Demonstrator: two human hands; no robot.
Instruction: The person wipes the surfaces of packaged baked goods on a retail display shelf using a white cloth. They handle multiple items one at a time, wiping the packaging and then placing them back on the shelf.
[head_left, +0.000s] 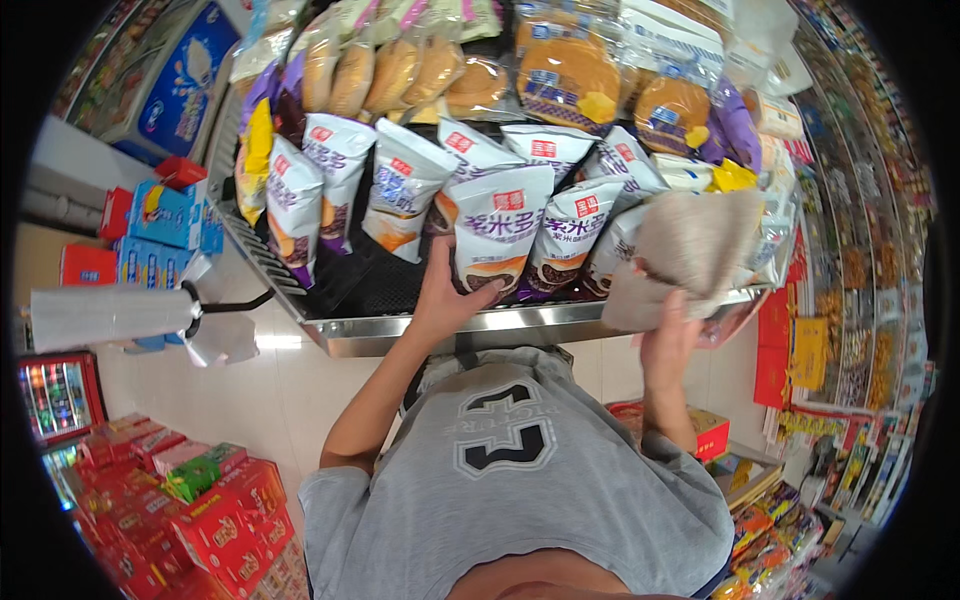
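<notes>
My left hand (448, 294) grips the lower part of a white and purple snack bag (504, 225), its thumb over the bottom front and its fingers at the bag's left side. More bags of the same kind (571, 232) stand upright beside and behind it on a black mesh display shelf (367, 289) with a metal front edge. In my right hand (670, 337) is a folded beige cloth (682, 247), raised over the shelf's right front and covering part of the bags there. Its fingers are partly hidden by the cloth.
Packaged round breads (568, 79) fill the back of the shelf. A roll of clear plastic bags (112, 319) juts out on a black arm at the left. Red cartons (232, 525) are stacked on the floor at lower left. Tall stocked shelves (855, 247) line the right side.
</notes>
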